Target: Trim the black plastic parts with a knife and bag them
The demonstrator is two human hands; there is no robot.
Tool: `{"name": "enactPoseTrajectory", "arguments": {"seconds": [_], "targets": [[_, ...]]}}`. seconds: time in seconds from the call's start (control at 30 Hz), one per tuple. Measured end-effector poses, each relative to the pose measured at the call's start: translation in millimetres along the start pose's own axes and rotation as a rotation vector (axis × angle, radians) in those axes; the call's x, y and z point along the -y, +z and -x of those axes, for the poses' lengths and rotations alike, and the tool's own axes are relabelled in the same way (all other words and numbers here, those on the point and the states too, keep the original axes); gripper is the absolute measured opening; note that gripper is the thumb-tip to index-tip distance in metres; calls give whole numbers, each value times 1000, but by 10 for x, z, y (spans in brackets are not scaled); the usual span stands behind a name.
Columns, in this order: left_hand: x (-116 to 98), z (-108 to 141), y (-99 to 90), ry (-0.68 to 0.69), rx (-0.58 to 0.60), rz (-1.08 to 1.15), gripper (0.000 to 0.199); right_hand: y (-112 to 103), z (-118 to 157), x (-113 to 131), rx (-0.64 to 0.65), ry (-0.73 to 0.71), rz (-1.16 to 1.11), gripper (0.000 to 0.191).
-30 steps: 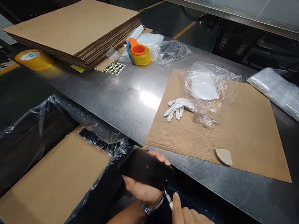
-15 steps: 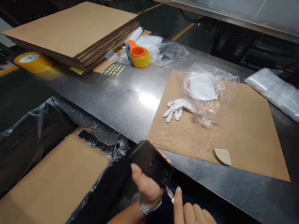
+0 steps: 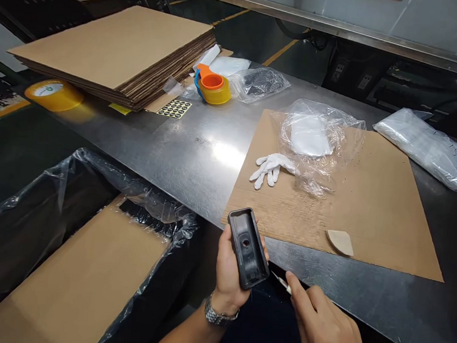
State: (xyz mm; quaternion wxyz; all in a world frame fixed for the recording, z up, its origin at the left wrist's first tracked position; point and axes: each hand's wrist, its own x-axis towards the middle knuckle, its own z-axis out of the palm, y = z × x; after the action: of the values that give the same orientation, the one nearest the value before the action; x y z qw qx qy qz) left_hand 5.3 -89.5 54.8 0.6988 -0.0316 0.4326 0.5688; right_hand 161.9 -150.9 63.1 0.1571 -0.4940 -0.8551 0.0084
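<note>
In the head view, a hollow black casing (image 3: pixel 248 258) sat in the left hand (image 3: pixel 227 273), propped at a slant with its rimmed, recessed face towards the camera and a small hole (image 3: pixel 245 243) in its floor. The hand was half curled around it, thumb along the left side and fingers wrapped behind to the right edge. A metal-banded wristwatch (image 3: pixel 220 312) circled that wrist.

The right hand (image 3: pixel 330 330), lower and to the right of the casing, was curled around a craft knife (image 3: pixel 282 284), the index finger stretched along its pale handle. The blade pointed at the casing's lower right edge and lay just beside it; whether the two touched could not be told.

Both hands were in front of the near edge of the metal bench (image 3: pixel 181 162). On it, a cardboard sheet (image 3: pixel 385 206) carried a white glove (image 3: pixel 271 170), a crumpled clear bag (image 3: pixel 315 182) and a beige quarter-round block (image 3: pixel 340 242).

Half a second earlier the casing had shown its smooth outer side, lying more slantwise, with the blade at its near end. Since then it had been turned over and stood steeper, while the right hand had shifted rightward with the knife. The glove and block were where they had been.
</note>
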Motion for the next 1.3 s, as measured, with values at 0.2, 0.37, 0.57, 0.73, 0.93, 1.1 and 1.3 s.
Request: {"name": "enactPoseTrajectory", "arguments": {"seconds": [0.2, 0.37, 0.57, 0.73, 0.93, 1.1, 1.3], "targets": [[14, 10, 6, -36, 57, -19, 44, -73, -15, 31, 4, -54, 87, 29], [8, 30, -2, -13, 72, -8, 44, -79, 4, 45, 25, -89, 119, 27], [4, 50, -13, -1, 74, -16, 46, -91, 10, 57, 24, -86, 145, 27], [18, 42, -19, 2, 87, -31, 47, -112, 18, 55, 29, -97, 167, 27], [26, 46, -32, -4, 86, -40, 50, -106, 22, 18, 66, -113, 142, 27], [39, 46, -59, -31, 117, -18, 50, -111, 45, 4, 102, -112, 132, 27], [52, 41, -71, -42, 115, -22, 50, -106, 45, -1, 86, -124, 159, 25]]}}
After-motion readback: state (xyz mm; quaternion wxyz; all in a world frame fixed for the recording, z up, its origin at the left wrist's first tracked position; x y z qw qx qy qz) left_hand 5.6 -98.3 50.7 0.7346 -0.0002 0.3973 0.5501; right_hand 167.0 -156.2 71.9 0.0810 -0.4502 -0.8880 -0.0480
